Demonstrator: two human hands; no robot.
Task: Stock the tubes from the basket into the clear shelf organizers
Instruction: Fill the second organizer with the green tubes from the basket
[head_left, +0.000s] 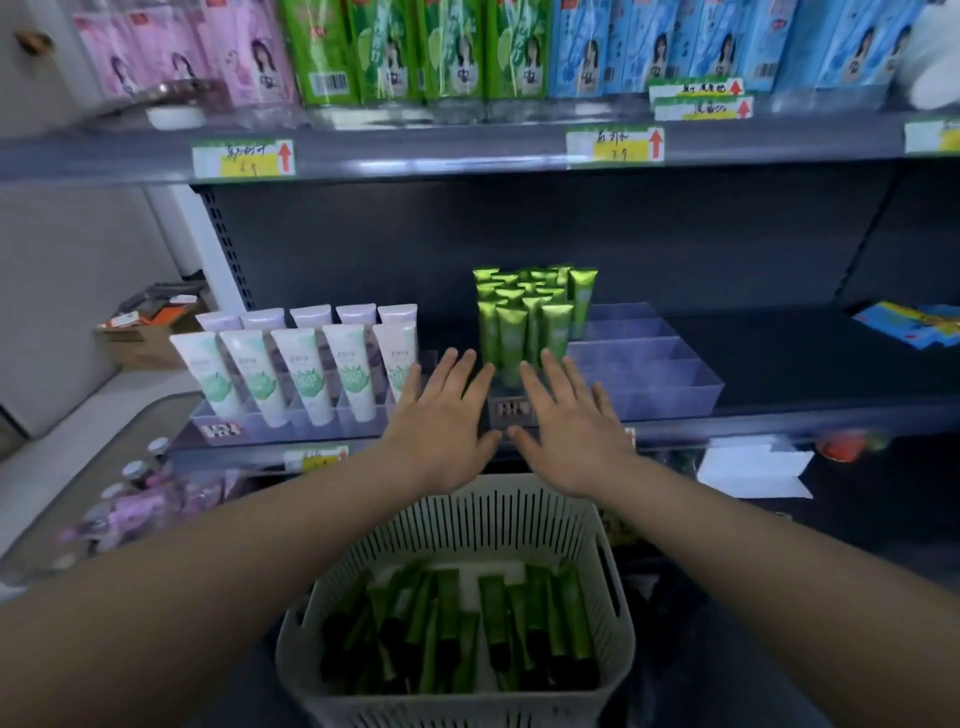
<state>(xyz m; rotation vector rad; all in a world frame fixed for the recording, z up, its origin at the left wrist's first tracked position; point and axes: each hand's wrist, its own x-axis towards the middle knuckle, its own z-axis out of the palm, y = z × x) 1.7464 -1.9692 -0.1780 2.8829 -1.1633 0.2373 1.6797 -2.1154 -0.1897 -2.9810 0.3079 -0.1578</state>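
both hands are released, fingers straight and spread, holding nothing: the left hand (441, 415) and right hand (569, 421) hover side by side at the front edge of the dark metal shelf (810, 374), just before the upright shiny green tubes (524, 322) packed in the left end of the clear plastic divided organizer (665, 379). more dark-capped green tubes (493, 639) lie loose in the pale slotted plastic basket (457, 525) below that edge. white green-printed tubes (306, 374) stand in rows toward the shelf's left end.
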